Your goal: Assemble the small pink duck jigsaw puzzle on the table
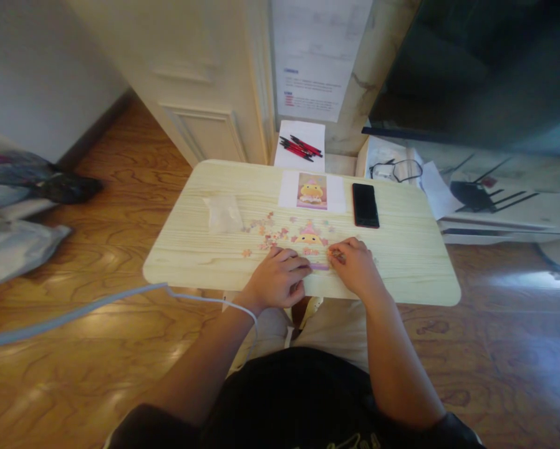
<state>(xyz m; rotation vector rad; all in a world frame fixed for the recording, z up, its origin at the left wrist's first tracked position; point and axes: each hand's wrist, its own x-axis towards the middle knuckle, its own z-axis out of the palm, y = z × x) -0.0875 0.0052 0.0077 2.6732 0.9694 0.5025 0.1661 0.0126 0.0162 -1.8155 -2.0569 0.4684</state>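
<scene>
My left hand (pixel 282 274) rests at the table's near edge, fingers bent and its fingertips by a purple strip of joined jigsaw pieces (pixel 320 266). Just right of that strip, my right hand (pixel 352 262) is closed in a pinch on a small jigsaw piece (pixel 338 255), partly hidden by the fingers. Between and beyond the hands lies a partly joined yellow face with a pink hat (pixel 309 237). Loose jigsaw pieces (pixel 273 237) are scattered to its left. Farther back, a printed picture (pixel 312 191) of a similar yellow figure lies on white paper.
A clear plastic bag (pixel 224 215) lies left on the pale wooden table (pixel 181 243), a black phone (pixel 365 206) on the right. Red pens (pixel 301 148) sit on paper beyond the far edge. A light cable (pixel 121 295) runs to my left wrist.
</scene>
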